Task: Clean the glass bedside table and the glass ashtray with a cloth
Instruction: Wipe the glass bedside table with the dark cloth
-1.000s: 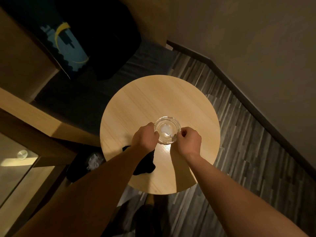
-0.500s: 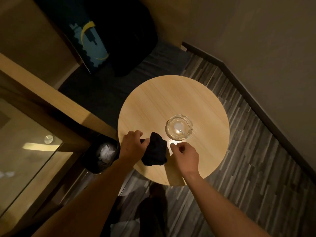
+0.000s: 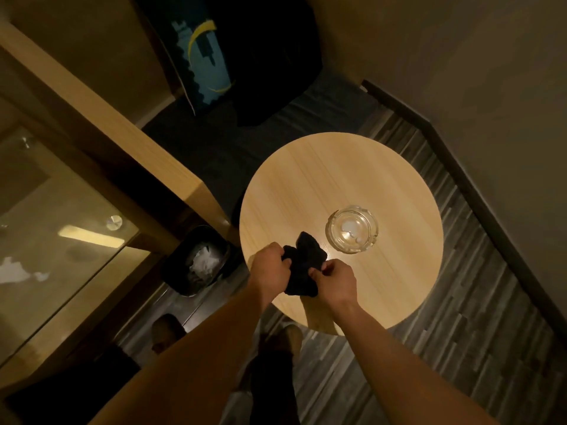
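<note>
Two bare hands meet over the near part of a round table [image 3: 306, 179], and between them they hold a dark cloth [image 3: 302, 265]. The left hand [image 3: 270, 266] is curled shut around the cloth's left edge, knuckles up, with the fabric bunched against its fingers. The right hand [image 3: 334, 279] pinches the cloth's right edge between thumb and fingers, the rest of the hand folded in. The cloth is crumpled, bulging up beyond both hands and hanging down between the two wrists; whether its lower end touches the tabletop cannot be told.

Just beyond the right hand, and a little to its right, a clear glass ashtray [image 3: 352, 230] sits upright on the table, apart from both hands and from the cloth. Pale specks or glints show in its bottom, though the dim light does not let me tell which. The tabletop looks like light wood grain with a bright glint beside the ashtray, near the right hand's fingers.

To the left of the left hand, lower down on the floor, stands a dark bin [image 3: 196, 262] with crumpled white paper inside. Further left of it lies a glass-topped surface [image 3: 61, 240] framed in wood. Beyond the table a dark cushion [image 3: 202, 56] with a blue and yellow pattern leans upright.
</note>
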Action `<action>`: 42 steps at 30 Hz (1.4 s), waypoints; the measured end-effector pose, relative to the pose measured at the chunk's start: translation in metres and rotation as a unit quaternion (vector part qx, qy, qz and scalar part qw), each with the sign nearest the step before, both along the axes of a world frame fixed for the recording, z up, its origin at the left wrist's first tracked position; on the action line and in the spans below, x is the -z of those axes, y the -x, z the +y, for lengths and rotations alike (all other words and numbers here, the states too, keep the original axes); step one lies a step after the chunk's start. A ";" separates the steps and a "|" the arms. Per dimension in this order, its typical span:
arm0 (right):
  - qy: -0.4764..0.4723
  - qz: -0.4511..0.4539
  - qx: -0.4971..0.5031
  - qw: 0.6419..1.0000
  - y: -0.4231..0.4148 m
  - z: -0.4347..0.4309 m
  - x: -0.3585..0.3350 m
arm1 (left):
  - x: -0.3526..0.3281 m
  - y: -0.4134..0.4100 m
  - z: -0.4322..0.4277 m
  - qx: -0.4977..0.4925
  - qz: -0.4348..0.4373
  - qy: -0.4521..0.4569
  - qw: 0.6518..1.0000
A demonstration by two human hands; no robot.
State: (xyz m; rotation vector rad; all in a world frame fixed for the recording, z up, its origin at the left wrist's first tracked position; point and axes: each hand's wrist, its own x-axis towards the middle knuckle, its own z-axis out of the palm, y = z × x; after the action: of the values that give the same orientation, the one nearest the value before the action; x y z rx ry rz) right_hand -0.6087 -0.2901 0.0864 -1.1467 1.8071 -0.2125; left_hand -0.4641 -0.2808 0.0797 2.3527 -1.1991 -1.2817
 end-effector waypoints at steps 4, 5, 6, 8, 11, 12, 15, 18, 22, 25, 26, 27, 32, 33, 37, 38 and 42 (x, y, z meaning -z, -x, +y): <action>0.003 -0.064 0.019 0.998 -0.004 0.003 -0.007 | -0.002 -0.015 0.010 -0.038 0.061 0.007 0.997; 0.006 -0.086 0.018 0.996 -0.006 0.004 -0.010 | -0.005 -0.022 0.014 -0.055 0.079 0.011 0.995; 0.008 -0.108 0.011 0.994 -0.009 0.006 -0.015 | -0.008 -0.029 0.019 -0.073 0.095 0.019 0.993; 0.015 -0.146 -0.016 0.989 -0.019 0.010 -0.027 | -0.018 -0.047 0.033 -0.106 0.116 0.044 0.987; 0.016 -0.181 -0.054 0.982 -0.046 0.016 -0.047 | -0.037 -0.080 0.059 -0.140 0.125 0.086 0.978; 0.017 -0.186 -0.072 0.980 -0.059 0.019 -0.054 | -0.043 -0.092 0.069 -0.155 0.127 0.098 0.975; 0.035 -0.192 -0.151 0.969 -0.109 0.027 -0.076 | -0.067 -0.134 0.100 -0.215 0.130 0.122 0.960; 0.042 -0.200 -0.226 0.952 -0.174 0.037 -0.098 | -0.093 -0.187 0.134 -0.287 0.097 0.143 0.942; 0.011 -0.222 -0.300 0.928 -0.277 0.053 -0.125 | -0.126 -0.269 0.180 -0.371 0.064 0.171 0.911; -0.019 -0.237 -0.343 0.909 -0.361 0.067 -0.138 | -0.146 -0.333 0.211 -0.432 0.049 0.187 0.881; -0.024 -0.240 -0.356 0.903 -0.389 0.073 -0.141 | -0.151 -0.354 0.221 -0.448 0.038 0.194 0.872; -0.027 -0.244 -0.367 0.897 -0.417 0.080 -0.142 | -0.155 -0.376 0.230 -0.462 0.030 0.198 0.864; -0.037 -0.247 -0.415 0.875 -0.552 0.111 -0.129 | -0.149 -0.482 0.272 -0.526 0.002 0.201 0.826; -0.042 -0.244 -0.419 0.873 -0.576 0.118 -0.123 | -0.144 -0.501 0.279 -0.538 -0.002 0.197 0.820; -0.061 -0.235 -0.425 0.872 -0.660 0.143 -0.100 | -0.116 -0.575 0.303 -0.564 -0.022 0.180 0.805; -0.063 -0.236 -0.424 0.872 -0.679 0.150 -0.095 | -0.108 -0.593 0.309 -0.568 -0.024 0.177 0.803; -0.065 -0.234 -0.417 0.876 -0.748 0.173 -0.073 | -0.079 -0.663 0.326 -0.579 -0.036 0.167 0.798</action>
State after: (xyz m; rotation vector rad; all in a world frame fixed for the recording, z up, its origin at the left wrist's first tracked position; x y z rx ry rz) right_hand 0.1389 -0.1173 0.1595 -1.5133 0.7845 0.1377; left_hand 0.1992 0.0453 0.1591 2.1483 0.1508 -0.4705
